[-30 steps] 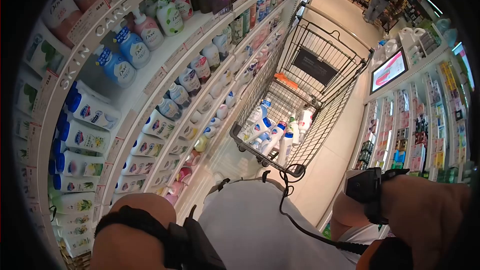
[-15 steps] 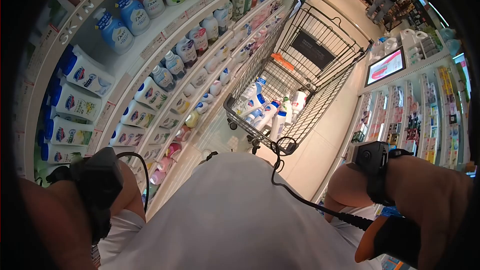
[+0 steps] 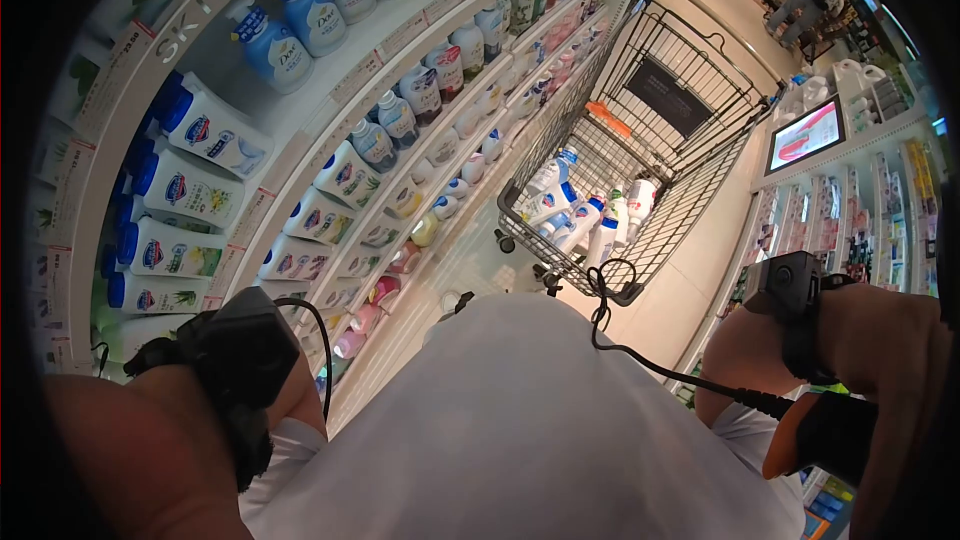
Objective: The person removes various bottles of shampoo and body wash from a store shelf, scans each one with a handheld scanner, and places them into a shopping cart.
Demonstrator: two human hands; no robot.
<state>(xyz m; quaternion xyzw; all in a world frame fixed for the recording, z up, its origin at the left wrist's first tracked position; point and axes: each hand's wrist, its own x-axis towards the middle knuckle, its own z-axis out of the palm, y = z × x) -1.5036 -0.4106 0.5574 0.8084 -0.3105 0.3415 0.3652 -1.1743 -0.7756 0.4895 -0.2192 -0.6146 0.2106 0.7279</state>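
Note:
My left hand [image 3: 140, 450] is raised at the lower left, a dark blur close to the camera, with its fingers hidden. A black strapped device [image 3: 240, 360] sits at that wrist, near the shelf of white bottles with blue caps [image 3: 195, 190]. On the right, my right hand [image 3: 890, 360] has its fingers curled down around an orange-and-black corded device [image 3: 825, 437], whose exact kind is hidden. From it a black cord [image 3: 690, 378] runs to a loop in front of my shirt. Another black device [image 3: 785, 290] is strapped to the right wrist.
Ahead stands a wire shopping cart [image 3: 640, 270] holding several bottles [image 3: 580, 215]. Left, shelves [image 3: 345, 70] carry pump bottles [image 3: 312, 15] and body wash. On the right are a small screen [image 3: 805, 135] and product racks. A person [image 3: 805, 5] bends over far down the aisle.
The view has turned a little to the left, so shelves, cart and screen sit further right in it. Both hands appear shifted right too, the right one still around the corded device.

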